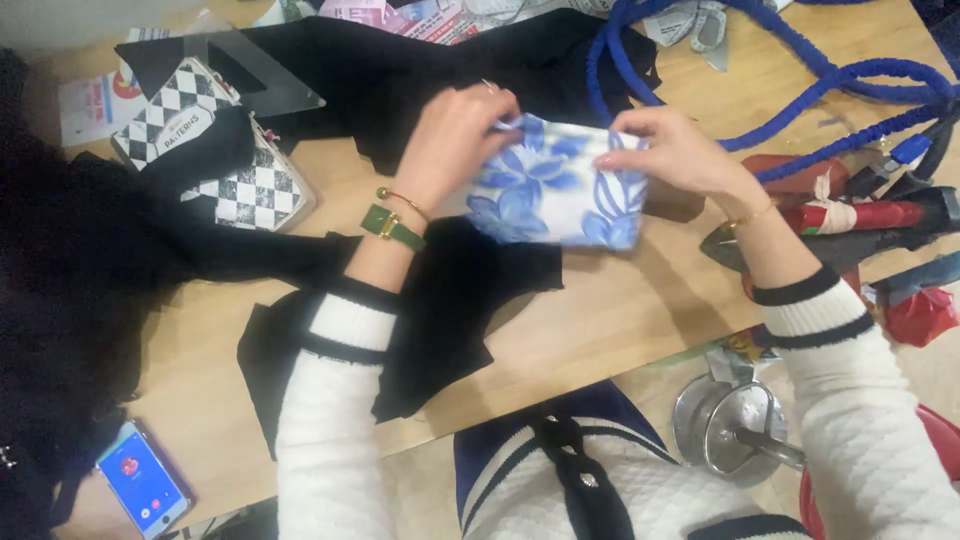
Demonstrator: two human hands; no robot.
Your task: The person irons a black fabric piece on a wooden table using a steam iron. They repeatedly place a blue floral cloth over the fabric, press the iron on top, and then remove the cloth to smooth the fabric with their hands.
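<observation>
Folded cloth [555, 190] — white with a blue flower print, held just above the wooden table [610, 320] near its middle, between both hands.

Left hand [455, 140] — fingers curled closed over the cloth's upper left edge, thumb hidden behind it. A green-strapped watch [392, 226] and a thin gold bangle [402, 200] sit on the wrist.

Right hand [675, 150] — fingers pinched shut on the cloth's upper right corner, fingertips pressing the folded edge. A thin gold bracelet [750, 215] circles the wrist.

Black fabric pieces [450, 310] — lying flat on the table beneath and around the cloth, one under the left forearm, another spread behind the hands.

Checkered box [215, 150] — black and white, left of the hands, partly under black fabric and a clear plastic triangle [255, 75].

Blue cord [800, 80] — looped at the far right of the table.

Phone [142, 478] — lit blue screen, at the near left edge.

Red wrapped bundle [870, 215] — right of the right wrist.
</observation>
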